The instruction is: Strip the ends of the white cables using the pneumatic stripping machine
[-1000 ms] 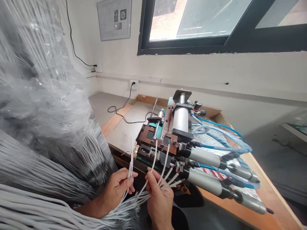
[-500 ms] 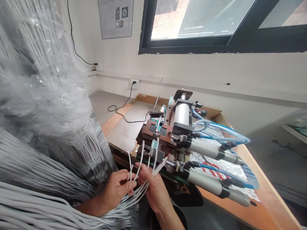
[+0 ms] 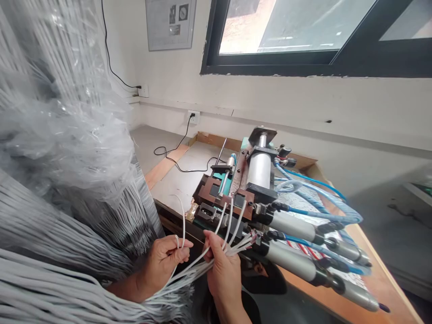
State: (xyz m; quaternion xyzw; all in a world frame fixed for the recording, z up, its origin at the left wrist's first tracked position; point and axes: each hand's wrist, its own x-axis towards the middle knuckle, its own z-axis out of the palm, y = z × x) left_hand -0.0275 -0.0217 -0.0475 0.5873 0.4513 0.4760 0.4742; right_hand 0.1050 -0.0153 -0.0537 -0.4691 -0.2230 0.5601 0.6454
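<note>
My left hand point(image 3: 165, 263) is closed, pinching one thin white wire point(image 3: 183, 222) that curves up above the fingers. My right hand point(image 3: 222, 270) is closed on several white wires point(image 3: 232, 225) fanned out upward, their tips close to the front of a small pneumatic machine point(image 3: 236, 193) with brown jaws and a silver upright cylinder point(image 3: 259, 168). Both sets of wires run back into a large bundle of white wires point(image 3: 60, 252) at my lower left.
Crinkled clear plastic point(image 3: 60, 126) covers the bundle at left. Two silver air cylinders point(image 3: 303, 245) with blue hoses point(image 3: 320, 198) stick out to the right on a wooden bench point(image 3: 381, 283). A black cable point(image 3: 175, 153) runs to a wall socket point(image 3: 193, 118). A dark-framed window is above.
My right hand shifted right with its wires, fanning their tips toward the machine's front. My left hand now holds a single wire apart from them. The view drifted slightly.
</note>
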